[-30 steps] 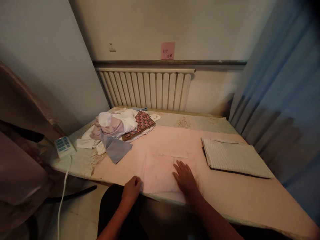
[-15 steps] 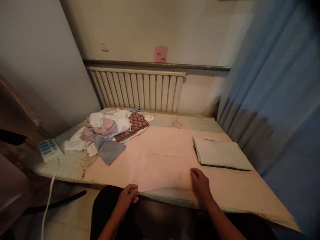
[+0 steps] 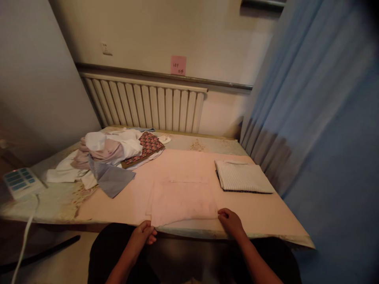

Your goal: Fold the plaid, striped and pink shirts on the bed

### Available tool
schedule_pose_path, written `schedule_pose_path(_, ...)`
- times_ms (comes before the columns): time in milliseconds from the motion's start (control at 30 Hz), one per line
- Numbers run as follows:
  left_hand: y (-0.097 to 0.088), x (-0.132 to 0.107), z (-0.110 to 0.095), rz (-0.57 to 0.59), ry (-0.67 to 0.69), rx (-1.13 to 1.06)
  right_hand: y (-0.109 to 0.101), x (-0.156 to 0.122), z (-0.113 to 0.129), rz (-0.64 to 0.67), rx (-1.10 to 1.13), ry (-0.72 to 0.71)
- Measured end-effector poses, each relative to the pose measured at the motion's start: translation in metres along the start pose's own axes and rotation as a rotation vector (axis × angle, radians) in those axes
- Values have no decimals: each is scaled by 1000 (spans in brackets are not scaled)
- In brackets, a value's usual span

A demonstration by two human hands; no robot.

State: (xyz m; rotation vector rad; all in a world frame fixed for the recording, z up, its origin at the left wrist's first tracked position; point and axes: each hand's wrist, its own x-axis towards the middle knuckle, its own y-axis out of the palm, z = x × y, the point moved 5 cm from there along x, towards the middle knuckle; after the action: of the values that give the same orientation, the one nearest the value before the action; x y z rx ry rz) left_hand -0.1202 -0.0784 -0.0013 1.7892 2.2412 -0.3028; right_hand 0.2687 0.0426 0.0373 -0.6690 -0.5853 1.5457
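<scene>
A pale pink folded cloth (image 3: 183, 201) lies flat near the front edge of the table, almost the same colour as the pink sheet under it. A short straight seam or slit runs along its far part. My left hand (image 3: 144, 233) pinches the cloth's near left corner at the table edge, fingers curled. At the near right corner, my right hand (image 3: 231, 223) has its thumb and forefinger closed on the cloth's edge. To the right of the cloth lies a folded white striped cloth (image 3: 244, 177) with a dark layer beneath.
A heap of loose clothes (image 3: 100, 150) and a red patterned folded fabric (image 3: 146, 148) sit at the back left. A power strip (image 3: 23, 183) with a white cord is on the left end. A blue curtain (image 3: 319, 138) hangs at right; a radiator (image 3: 148, 102) stands behind.
The view has turned to the right, so things appear further left. My right hand has slid toward me along the cloth's right edge to its near corner. My left hand stays at its corner.
</scene>
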Motion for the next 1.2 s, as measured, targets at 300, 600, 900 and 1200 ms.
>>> schedule_pose_path(300, 1, 2, 0, -68, 35, 15, 6, 1, 8, 34, -78, -31)
schedule_pose_path(600, 4, -3, -6, -104, 32, -12, 11, -2, 13, 8, -231, -116)
schedule_pose_path(900, 2, -1, -3, -159, 29, -48, 14, -3, 9, -9, -367, -191)
schedule_pose_path(1200, -14, -19, -9, -417, 161, 299, -7, -3, -9, -82, -46, -9)
